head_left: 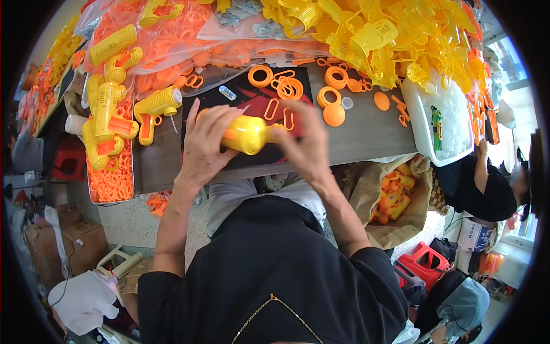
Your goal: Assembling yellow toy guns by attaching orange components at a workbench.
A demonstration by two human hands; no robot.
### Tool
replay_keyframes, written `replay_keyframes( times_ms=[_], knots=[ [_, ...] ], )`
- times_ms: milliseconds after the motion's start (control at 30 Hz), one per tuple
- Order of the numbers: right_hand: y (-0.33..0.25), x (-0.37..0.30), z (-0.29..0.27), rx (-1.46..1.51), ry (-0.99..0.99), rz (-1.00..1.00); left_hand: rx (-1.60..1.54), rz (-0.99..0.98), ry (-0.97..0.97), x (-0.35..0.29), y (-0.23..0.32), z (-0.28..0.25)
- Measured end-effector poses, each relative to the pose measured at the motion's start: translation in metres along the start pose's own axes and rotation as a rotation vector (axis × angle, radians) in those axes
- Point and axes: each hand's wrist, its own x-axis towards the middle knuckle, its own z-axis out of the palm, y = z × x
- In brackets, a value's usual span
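Note:
My left hand (205, 146) grips the back of a yellow and orange toy gun body (245, 135), held level over the front edge of the table (366, 135). My right hand (303, 140) closes on its front end, fingers pinched at the yellow barrel tip. Under both hands lies a black and red mat (252, 103) with orange rings (289, 87) and oval loops on it. Finished yellow toy guns (112, 109) lie at the left.
Heaps of yellow plastic shells (395, 40) and bags of orange parts (189, 40) fill the back. A white tub (441, 123) stands at the right, a brown sack of toys (389, 200) below it. Another person in black (487, 189) sits at the right.

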Motion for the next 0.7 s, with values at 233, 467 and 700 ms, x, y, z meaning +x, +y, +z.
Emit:
replay_keyframes(
  times_ms=[233,467,700],
  knots=[
    [0.078,-0.012,-0.034,-0.717,0.237,0.163,-0.54,-0.33,0.08,-0.013,0.0,0.013],
    [0.046,-0.004,-0.044,0.016,0.19,0.281,-0.402,-0.162,0.118,-0.003,0.003,0.02],
    [-0.012,0.006,-0.013,-0.052,-0.213,-0.03,-0.465,-0.13,0.112,0.003,0.007,0.037]
  ],
)
